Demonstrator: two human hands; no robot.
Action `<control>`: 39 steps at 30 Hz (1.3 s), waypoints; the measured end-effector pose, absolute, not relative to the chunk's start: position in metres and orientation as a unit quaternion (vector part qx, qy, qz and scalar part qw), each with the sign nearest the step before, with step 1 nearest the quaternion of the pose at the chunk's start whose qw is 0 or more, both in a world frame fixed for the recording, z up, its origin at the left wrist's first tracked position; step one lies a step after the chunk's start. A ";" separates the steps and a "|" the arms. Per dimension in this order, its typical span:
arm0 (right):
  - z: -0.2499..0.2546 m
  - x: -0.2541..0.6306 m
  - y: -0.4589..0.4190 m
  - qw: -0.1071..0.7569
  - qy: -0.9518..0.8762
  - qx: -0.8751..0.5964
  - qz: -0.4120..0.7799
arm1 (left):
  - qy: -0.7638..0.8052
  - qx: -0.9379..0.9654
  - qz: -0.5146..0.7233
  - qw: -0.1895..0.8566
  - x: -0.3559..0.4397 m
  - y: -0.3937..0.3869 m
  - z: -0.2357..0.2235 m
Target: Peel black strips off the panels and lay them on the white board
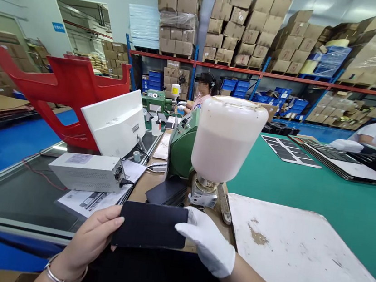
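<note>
Black flat rectangular panel (pixel 150 226) held by both hands over near edge of wooden counter (pixel 141 190). L hand (pixel 92 239), bare, w/ metal bangle (pixel 65 277) at wrist, has grip closed on panel's left end. R hand (pixel 208 242), white-gloved, has grip closed on right end. Stack of black panels (pixel 166 191) lies on counter just ahead, beside green machine (pixel 181 151) carrying upright milky-white plastic bottle (pixel 228 139) on metal mount (pixel 204 191). Worn white-topped board (pixel 297 259) sits right of R hand. Grey power unit (pixel 86 172) stands left of stack, on papers (pixel 94 202).
</note>
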State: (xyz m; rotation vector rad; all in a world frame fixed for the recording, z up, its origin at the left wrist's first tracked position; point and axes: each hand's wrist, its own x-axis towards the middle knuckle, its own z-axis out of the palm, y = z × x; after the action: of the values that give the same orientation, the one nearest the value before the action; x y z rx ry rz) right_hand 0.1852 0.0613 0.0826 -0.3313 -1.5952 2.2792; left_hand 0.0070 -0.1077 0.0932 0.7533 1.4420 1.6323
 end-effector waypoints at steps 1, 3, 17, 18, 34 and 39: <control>0.078 0.191 0.067 0.166 -0.559 -0.146 0.799 | 0.580 0.355 0.602 0.419 0.009 -0.102 0.097; 0.070 0.204 0.077 0.124 -0.580 -0.200 0.780 | 0.589 0.481 0.471 0.446 0.015 -0.086 0.106; 0.066 0.263 0.078 0.219 -0.428 -0.295 0.826 | 0.373 0.377 0.527 0.664 0.077 0.026 0.039; 0.068 0.261 0.078 0.217 -0.419 -0.307 0.826 | 0.357 0.371 0.539 0.667 0.077 0.023 0.040; 0.098 0.190 0.056 0.125 -0.588 -0.062 0.796 | 0.360 0.307 0.739 0.480 0.030 -0.075 0.071; 0.084 0.254 0.113 0.036 -0.667 -0.113 0.736 | 0.318 0.309 0.766 0.466 0.044 -0.062 0.081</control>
State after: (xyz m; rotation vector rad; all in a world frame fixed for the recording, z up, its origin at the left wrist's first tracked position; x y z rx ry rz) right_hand 0.2541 0.1132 0.0844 -0.3469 -2.0488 2.2595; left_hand 0.0439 -0.0622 0.0805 0.7575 0.7815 1.8796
